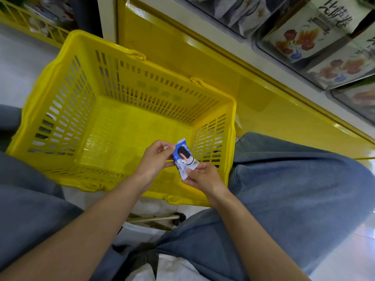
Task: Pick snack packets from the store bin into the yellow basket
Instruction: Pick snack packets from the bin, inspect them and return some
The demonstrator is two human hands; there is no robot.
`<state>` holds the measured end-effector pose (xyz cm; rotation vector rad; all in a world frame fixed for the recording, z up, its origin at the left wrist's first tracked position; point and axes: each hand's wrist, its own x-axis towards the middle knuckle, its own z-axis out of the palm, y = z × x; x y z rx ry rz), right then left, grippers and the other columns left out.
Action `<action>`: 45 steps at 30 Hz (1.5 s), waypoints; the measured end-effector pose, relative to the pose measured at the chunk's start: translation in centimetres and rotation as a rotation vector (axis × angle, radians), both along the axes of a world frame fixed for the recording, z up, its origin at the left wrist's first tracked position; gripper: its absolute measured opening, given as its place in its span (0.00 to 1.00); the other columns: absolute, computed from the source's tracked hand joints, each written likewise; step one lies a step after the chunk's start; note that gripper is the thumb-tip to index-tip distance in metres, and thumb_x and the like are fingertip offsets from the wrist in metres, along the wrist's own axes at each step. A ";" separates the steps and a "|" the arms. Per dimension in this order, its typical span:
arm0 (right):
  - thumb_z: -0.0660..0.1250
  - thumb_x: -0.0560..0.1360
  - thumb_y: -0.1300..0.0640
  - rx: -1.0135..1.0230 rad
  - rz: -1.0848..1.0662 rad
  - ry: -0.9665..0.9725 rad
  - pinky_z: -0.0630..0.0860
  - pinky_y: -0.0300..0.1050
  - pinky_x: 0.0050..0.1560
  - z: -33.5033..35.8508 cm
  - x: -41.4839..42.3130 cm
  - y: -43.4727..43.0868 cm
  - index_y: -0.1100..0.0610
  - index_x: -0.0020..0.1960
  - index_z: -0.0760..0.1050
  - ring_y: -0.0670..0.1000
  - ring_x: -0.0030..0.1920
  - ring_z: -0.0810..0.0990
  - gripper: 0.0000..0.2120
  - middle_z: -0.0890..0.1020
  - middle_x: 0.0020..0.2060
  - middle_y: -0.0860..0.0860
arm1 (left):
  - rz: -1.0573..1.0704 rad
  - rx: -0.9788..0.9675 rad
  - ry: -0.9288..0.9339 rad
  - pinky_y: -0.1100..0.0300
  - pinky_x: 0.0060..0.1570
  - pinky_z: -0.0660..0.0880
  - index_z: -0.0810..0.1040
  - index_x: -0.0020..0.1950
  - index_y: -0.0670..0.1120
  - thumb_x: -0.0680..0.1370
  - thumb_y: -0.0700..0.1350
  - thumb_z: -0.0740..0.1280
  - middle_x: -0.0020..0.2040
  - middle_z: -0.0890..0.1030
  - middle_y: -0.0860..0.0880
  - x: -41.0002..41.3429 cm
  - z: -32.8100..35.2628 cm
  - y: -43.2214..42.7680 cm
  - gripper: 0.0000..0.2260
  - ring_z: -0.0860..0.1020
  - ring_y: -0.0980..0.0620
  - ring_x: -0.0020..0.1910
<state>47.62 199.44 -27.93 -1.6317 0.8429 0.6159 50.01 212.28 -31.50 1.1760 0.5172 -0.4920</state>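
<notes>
Head view: left hand point(155, 159) and right hand point(204, 178) pinch snack packet point(183, 156), print seemingly blurred.

Large dark characters run across the white bags point(316, 27), upside down and too blurred to read, and the small print on the blue snack packet point(183, 157) cannot be read either.

Seen from my remote feed: print on the snack packet point(183, 157) is too small to read, and my view of both its ends is blocked by the left hand point(155, 158) & right hand point(204, 177). Store bins point(312, 66) top rt run off-frame, contents blurred. Wire rack point(40, 30) top left is blurred and cut by the edge.
</notes>
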 end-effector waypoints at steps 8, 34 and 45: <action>0.72 0.71 0.57 -0.437 0.442 -0.216 0.72 0.48 0.60 -0.9 0.1 -0.4 0.59 0.65 0.64 0.52 0.62 0.71 0.27 0.69 0.64 0.55 | -0.068 0.213 -0.182 0.55 0.38 0.77 0.73 0.41 0.42 0.78 0.36 0.62 0.41 0.77 0.39 0.5 0.5 0.4 0.06 0.76 0.47 0.39; 0.66 0.75 0.62 -0.569 0.397 -0.786 0.74 0.37 0.47 1.4 0.8 0.1 0.57 0.46 0.78 0.44 0.46 0.77 0.02 0.79 0.44 0.51 | -0.126 0.089 0.150 0.58 0.35 0.72 0.75 0.49 0.40 0.81 0.52 0.54 0.42 0.78 0.42 1.3 2.4 -0.2 0.17 0.75 0.50 0.35; 0.67 0.75 0.57 -0.435 0.389 -0.636 0.74 0.37 0.53 1.1 0.1 0.4 0.53 0.57 0.69 0.43 0.54 0.74 0.12 0.73 0.55 0.49 | -0.008 -0.062 0.014 0.59 0.45 0.73 0.71 0.61 0.44 0.77 0.34 0.62 0.53 0.78 0.44 0.9 3.6 -0.6 0.14 0.78 0.51 0.44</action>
